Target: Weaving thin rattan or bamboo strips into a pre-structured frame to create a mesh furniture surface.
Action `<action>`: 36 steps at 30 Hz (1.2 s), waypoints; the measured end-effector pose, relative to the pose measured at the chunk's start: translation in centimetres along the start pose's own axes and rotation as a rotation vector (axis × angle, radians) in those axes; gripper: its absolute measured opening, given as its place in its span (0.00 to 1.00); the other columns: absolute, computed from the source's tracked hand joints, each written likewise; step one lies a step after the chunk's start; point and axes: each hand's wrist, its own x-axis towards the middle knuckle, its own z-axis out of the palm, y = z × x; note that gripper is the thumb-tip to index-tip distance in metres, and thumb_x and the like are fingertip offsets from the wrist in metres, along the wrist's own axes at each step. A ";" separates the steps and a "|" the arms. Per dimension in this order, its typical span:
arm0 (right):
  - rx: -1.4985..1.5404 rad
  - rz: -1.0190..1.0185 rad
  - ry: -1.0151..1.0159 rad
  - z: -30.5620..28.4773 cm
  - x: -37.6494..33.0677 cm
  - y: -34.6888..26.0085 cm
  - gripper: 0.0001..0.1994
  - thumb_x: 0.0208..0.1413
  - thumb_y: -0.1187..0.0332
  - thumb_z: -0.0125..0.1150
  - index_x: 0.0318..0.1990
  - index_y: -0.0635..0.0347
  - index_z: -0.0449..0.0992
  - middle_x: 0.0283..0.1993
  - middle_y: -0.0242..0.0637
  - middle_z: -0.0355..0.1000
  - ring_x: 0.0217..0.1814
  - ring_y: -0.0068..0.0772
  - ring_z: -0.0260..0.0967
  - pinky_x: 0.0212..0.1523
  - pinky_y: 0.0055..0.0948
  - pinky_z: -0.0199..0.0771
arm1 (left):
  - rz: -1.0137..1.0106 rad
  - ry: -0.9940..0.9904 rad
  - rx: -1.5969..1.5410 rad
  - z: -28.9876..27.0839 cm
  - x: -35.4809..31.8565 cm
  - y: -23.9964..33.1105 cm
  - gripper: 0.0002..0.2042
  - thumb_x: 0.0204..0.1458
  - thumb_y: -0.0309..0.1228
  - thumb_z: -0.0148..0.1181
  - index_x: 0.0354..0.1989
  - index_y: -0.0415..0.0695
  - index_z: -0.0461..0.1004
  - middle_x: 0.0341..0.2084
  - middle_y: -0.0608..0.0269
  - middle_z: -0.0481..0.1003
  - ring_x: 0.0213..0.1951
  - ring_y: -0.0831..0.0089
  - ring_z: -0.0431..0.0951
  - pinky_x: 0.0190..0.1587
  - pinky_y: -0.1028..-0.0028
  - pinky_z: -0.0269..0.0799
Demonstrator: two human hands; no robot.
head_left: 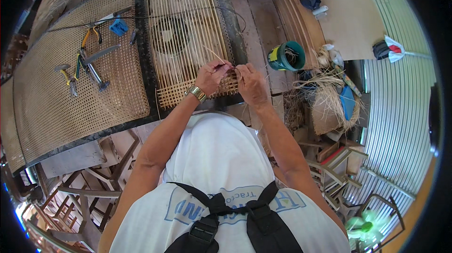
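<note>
Both my hands meet over the near right corner of a cane panel (181,76), beside its dark frame (238,51). Long pale strands run lengthwise along this panel, and a tighter crosswise weave fills its near end. My left hand (210,78), with a watch on the wrist, is closed in a pinch on a thin cane strand (213,52) that sticks out up and to the left. Against the frame's inner edge, my right hand (253,84) has its fingers pressed together; what lies between them is too small to make out.
On the finished woven panel (117,81) at left lie pliers (70,81), a hammer (95,74), a knife (102,54) and a blue block (118,27). A green bucket (286,56) stands right of the frame. Loose cane fibres (329,95) are heaped farther right, near wooden chairs (332,163).
</note>
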 end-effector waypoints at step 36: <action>0.143 0.110 -0.014 0.9 0.2 1.2 0.02 0.56 0.76 0.59 0.35 0.61 0.72 0.34 0.46 0.72 0.36 0.54 0.73 0.36 0.44 0.72 | 0.138 0.139 0.229 0.9 -4.9 3.7 0.13 0.60 0.31 0.62 0.50 0.39 0.75 0.35 0.67 0.79 0.35 0.82 0.72 0.38 0.79 0.71</action>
